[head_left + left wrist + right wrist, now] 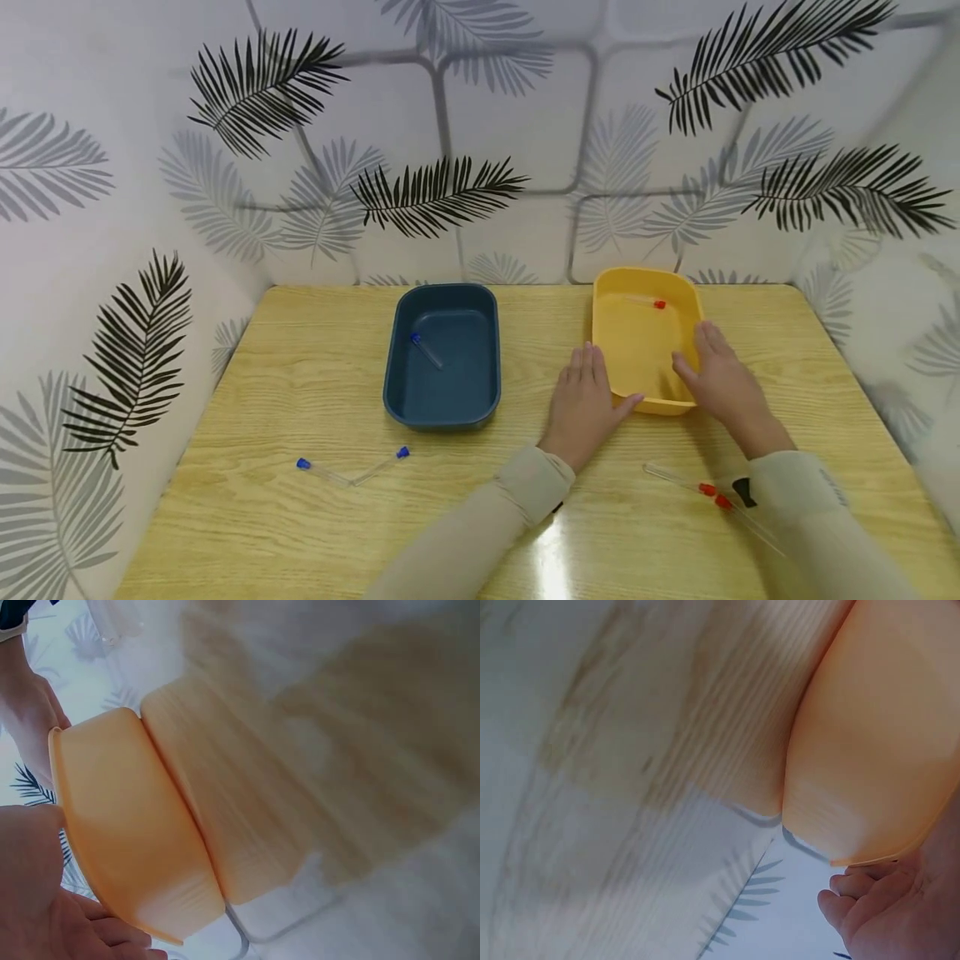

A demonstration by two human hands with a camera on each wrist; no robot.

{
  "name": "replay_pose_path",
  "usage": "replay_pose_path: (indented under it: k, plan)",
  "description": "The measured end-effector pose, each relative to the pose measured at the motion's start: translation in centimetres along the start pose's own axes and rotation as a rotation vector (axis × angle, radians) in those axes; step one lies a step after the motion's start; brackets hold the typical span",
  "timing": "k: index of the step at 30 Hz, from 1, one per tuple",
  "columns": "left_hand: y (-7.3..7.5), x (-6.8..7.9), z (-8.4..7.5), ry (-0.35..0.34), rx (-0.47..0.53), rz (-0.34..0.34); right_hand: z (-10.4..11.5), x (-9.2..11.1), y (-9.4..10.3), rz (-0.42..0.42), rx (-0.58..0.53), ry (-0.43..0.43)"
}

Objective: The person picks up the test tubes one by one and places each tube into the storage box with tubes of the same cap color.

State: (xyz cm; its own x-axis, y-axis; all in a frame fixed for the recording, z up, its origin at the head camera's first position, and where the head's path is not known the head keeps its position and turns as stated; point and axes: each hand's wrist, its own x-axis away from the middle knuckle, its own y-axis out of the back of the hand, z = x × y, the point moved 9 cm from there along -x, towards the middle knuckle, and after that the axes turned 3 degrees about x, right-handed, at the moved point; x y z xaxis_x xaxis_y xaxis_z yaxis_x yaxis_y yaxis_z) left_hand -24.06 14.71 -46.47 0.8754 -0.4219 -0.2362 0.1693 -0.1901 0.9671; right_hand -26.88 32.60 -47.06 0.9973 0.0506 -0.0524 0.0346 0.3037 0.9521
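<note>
A yellow plastic tub (pixel 645 350) stands at the back right of the table, with a clear red-capped tube (pixel 659 305) lying inside it. My left hand (pixel 581 408) touches the tub's left side with fingers extended, its thumb reaching over the near rim. At the right rim, my right hand (pixel 727 387) rests with its fingers along the outside and the thumb over the edge. Both wrist views show the tub's outer wall, with the left fingers (pixel 112 930) and right fingers (pixel 874 889) beside its rim.
A dark blue tub (pixel 442 408) holds a blue-capped tube (pixel 427 351). Two blue-capped tubes (pixel 326 474) (pixel 381 466) lie in front of it. Near my right sleeve lie two red-capped tubes (pixel 678 478) (pixel 750 523). A patterned wall (pixel 510 233) stands behind the wooden table (pixel 247 517).
</note>
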Motion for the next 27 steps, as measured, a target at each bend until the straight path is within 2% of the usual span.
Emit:
replay_pose_path:
  k: [8, 20, 27]
  plan:
    - [1.1, 1.6, 1.3, 0.01, -0.055, -0.035, 2.1, -0.1, -0.5, 0.015, 0.011, 0.018]
    - [1.7, 3.5, 2.5, 0.025, -0.118, -0.057, 4.1, -0.3, -1.3, 0.013, 0.021, 0.081]
    - [2.0, 4.2, 3.2, 0.032, -0.082, -0.036, 5.1, -0.3, -1.5, 0.009, 0.013, 0.103]
